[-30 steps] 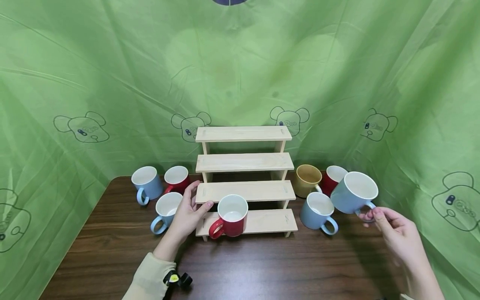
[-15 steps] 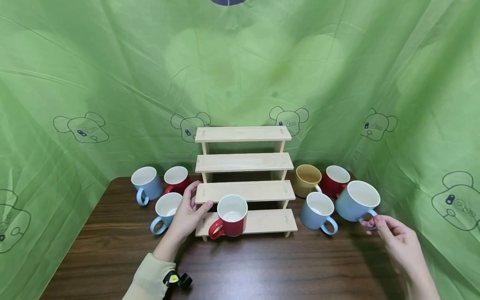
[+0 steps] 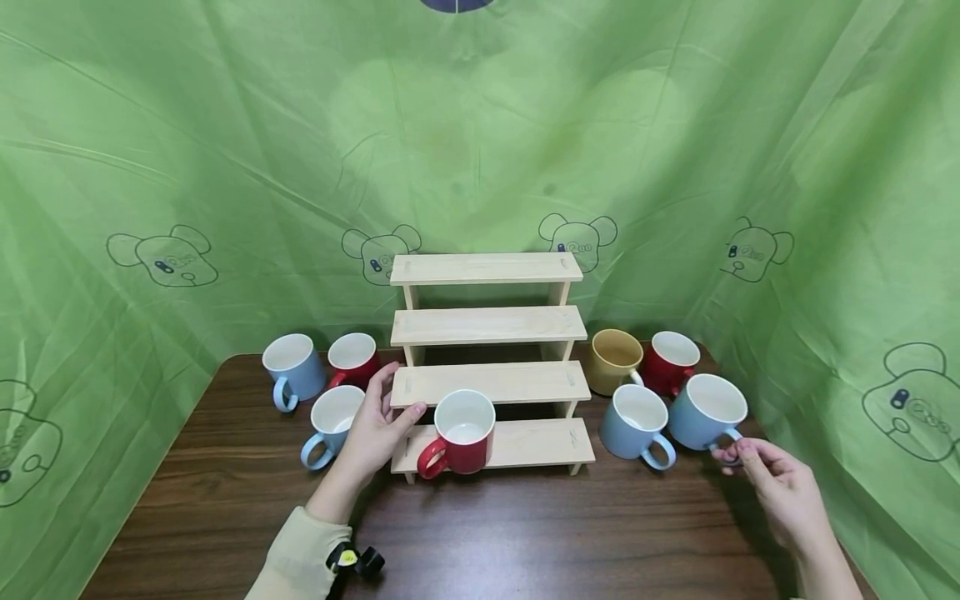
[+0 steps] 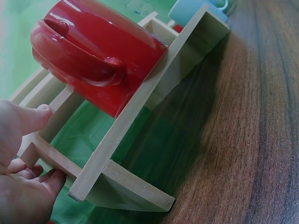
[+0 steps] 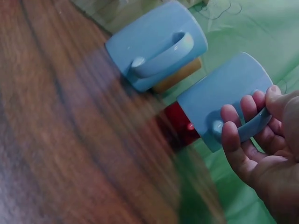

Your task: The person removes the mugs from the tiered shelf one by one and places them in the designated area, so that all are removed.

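Note:
My left hand (image 3: pixel 378 429) grips the left end of a stepped wooden shelf (image 3: pixel 491 383); in the left wrist view its thumb (image 4: pixel 35 119) lies on top of a board and the fingers curl below. On the lowest step sits a red mug (image 3: pixel 474 450), white inside, handle toward the front left. At the right, my right hand (image 3: pixel 776 487) pinches the handle of a light blue mug (image 3: pixel 697 423). That mug is upright beside another blue mug (image 3: pixel 626 429), low over the table; whether its base touches the wood I cannot tell.
Behind the right-hand mugs are a yellow mug (image 3: pixel 611 367) and a red mug (image 3: pixel 663 371). Left of the shelf stand two blue mugs, one at the back (image 3: pixel 303 371) and one nearer (image 3: pixel 337 412), plus a red mug (image 3: pixel 356 367). Green cloth (image 3: pixel 480 150) surrounds the dark wooden table (image 3: pixel 525 533).
My right hand has lowered the blue mug and brought it slightly left and nearer, uncovering more of the red mug behind. The left hand, shelf and other mugs have stayed put.

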`<state>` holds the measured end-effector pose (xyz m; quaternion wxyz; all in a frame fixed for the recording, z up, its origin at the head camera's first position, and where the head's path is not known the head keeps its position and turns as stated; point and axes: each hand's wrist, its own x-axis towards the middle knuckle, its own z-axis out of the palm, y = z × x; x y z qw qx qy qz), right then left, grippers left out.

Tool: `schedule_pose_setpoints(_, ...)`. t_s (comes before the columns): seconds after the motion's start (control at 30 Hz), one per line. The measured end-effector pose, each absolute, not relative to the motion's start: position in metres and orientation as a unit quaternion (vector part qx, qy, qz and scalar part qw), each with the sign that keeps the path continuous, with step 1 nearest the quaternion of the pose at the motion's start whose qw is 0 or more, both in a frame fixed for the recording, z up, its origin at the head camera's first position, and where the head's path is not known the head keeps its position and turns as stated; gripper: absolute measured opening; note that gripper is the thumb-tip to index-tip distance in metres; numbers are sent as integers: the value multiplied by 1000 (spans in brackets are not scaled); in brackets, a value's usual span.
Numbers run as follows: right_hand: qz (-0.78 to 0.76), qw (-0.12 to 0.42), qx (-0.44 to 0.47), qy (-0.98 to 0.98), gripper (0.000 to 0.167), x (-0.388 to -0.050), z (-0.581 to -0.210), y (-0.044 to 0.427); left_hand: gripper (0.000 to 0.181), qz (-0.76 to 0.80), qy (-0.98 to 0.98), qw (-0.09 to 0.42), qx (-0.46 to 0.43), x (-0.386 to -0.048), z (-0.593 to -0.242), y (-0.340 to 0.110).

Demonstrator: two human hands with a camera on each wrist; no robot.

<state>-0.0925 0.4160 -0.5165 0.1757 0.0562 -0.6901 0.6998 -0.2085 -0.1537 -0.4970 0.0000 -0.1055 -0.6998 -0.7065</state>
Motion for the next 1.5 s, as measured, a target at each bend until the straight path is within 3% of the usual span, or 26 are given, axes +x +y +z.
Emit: schedule_pose_setpoints(1.5, 721, 138, 71, -675, 22, -98, -541, 420, 85, -706, -701, -1, -104, -209, -498, -153)
